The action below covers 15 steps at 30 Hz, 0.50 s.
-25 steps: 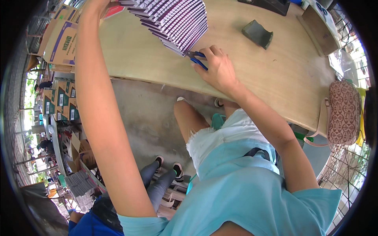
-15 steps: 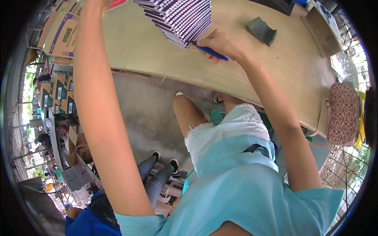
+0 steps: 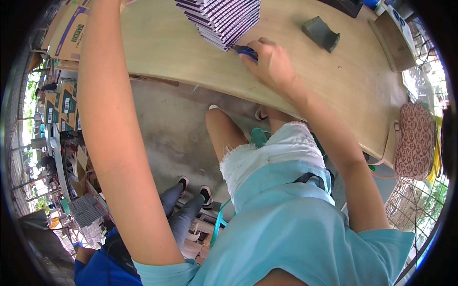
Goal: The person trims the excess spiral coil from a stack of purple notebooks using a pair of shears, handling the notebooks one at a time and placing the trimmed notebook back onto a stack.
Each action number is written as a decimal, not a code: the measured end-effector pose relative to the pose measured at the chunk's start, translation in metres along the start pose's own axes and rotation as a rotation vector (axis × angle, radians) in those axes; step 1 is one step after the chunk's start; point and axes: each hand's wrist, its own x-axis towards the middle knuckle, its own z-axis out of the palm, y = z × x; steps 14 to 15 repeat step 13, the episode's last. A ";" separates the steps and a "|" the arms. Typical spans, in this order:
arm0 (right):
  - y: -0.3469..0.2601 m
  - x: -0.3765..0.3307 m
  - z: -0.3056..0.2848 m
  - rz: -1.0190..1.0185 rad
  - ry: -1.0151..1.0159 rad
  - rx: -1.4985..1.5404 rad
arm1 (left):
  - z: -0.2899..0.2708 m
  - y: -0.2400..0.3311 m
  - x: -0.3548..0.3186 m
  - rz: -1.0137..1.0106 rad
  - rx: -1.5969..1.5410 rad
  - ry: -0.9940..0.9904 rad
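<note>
A tall stack of thin booklets with purple and white spines stands on the table, cut off by the upper edge. My right hand is closed around a blue-handled cutter. Its dark tip points left and meets the stack's lower near corner; whether it touches I cannot tell. My left forearm runs up past the stack's left side, and the left hand lies beyond the upper edge.
A dark curved block lies on the wooden table, right of the stack. Cardboard boxes stand at the left, a wooden box at the far right. A patterned bag hangs by the table's right end. Another person in blue is at lower left.
My right hand has turned, and the cutter's handle now sits further inside the fingers. The left hand, partly seen before at the top, has left the picture. The whole view has shifted slightly.
</note>
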 end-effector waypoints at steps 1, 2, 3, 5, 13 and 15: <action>0.001 0.013 -0.003 -0.009 -0.007 0.007 | -0.004 0.000 0.001 -0.037 0.031 0.014; 0.005 0.032 -0.011 0.215 -0.280 0.147 | -0.006 0.000 0.002 -0.073 0.057 0.022; 0.004 0.047 -0.021 0.439 -0.556 0.285 | -0.008 -0.003 0.002 -0.082 0.056 0.025; -0.007 0.060 -0.036 0.637 -0.635 0.440 | -0.009 0.001 0.003 -0.056 0.051 0.006; -0.007 -0.010 -0.003 0.071 -0.065 -0.145 | -0.006 0.003 -0.010 0.000 0.068 -0.024; -0.007 -0.010 -0.003 0.071 -0.065 -0.145 | -0.006 0.003 -0.010 0.000 0.068 -0.024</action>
